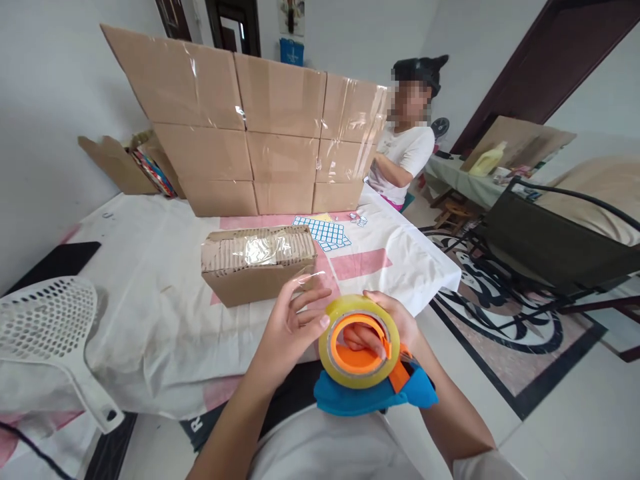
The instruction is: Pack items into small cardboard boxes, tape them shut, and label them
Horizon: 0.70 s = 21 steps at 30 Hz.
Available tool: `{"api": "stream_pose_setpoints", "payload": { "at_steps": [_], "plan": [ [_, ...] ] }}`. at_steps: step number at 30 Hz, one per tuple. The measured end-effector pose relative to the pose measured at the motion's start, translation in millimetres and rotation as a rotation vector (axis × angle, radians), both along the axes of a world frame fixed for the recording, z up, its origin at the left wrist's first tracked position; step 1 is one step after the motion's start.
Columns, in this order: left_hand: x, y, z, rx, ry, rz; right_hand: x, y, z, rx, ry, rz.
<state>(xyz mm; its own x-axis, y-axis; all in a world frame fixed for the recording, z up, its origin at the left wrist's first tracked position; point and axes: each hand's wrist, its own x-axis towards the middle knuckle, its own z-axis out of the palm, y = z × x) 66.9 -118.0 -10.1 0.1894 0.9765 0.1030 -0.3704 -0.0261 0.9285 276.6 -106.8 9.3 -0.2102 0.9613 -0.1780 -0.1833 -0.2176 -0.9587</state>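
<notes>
My right hand (395, 320) grips a roll of clear packing tape (359, 341) on an orange dispenser, fingers through its core. My left hand (293, 323) pinches the loose end of the tape at the roll's left edge, fingers closed on it. Just beyond my hands a small cardboard box (257, 263) lies on the table, its top sealed with shiny tape. A blue cloth (373, 397) sits under the dispenser on my lap.
A white and pink tablecloth (150, 300) covers the table. Stacked taped cartons (255, 127) stand at the back. A sticker sheet (325, 233) lies near them. A white perforated scoop (50, 327) rests at left. Another person (403, 157) sits at the far right corner.
</notes>
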Motion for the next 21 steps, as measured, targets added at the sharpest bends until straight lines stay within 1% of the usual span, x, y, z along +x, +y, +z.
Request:
{"api": "stream_pose_setpoints", "payload": {
  "at_steps": [1,3,4,7,9,10,12,14,17,19,21],
  "plan": [
    [-1,-1,0.3,-0.002,-0.016,-0.019,1,-1,0.1,-0.024,-0.022,0.049],
    [-1,-5,2.1,-0.015,-0.028,-0.058,3,-5,2.8,-0.068,-0.045,0.235],
    [-1,-6,3.1,-0.026,-0.027,-0.073,4,-6,4.7,-0.078,-0.033,0.271],
    [1,-11,5.0,-0.063,-0.008,-0.097,5,-10,8.7,-0.185,0.024,0.278],
    [4,-13,4.9,-0.082,-0.004,-0.085,6,-11,8.4,-0.267,0.069,0.265],
    [5,-13,4.5,-0.089,-0.006,-0.074,7,-11,7.5,-0.276,0.094,0.261],
    [8,-13,3.3,-0.097,-0.019,-0.048,10,-10,5.8,-0.205,0.139,0.247],
    [9,-13,1.8,-0.098,-0.024,-0.029,13,-7,5.1,-0.074,0.133,0.252],
    [9,-14,-0.3,-0.079,0.008,-0.023,19,-3,5.5,0.086,0.004,0.315],
    [8,-16,-1.3,-0.062,0.031,-0.029,22,-2,5.3,0.141,-0.063,0.34],
    [7,-18,-1.9,-0.045,0.033,-0.039,23,-3,4.7,0.178,-0.065,0.348]
  ]
}}
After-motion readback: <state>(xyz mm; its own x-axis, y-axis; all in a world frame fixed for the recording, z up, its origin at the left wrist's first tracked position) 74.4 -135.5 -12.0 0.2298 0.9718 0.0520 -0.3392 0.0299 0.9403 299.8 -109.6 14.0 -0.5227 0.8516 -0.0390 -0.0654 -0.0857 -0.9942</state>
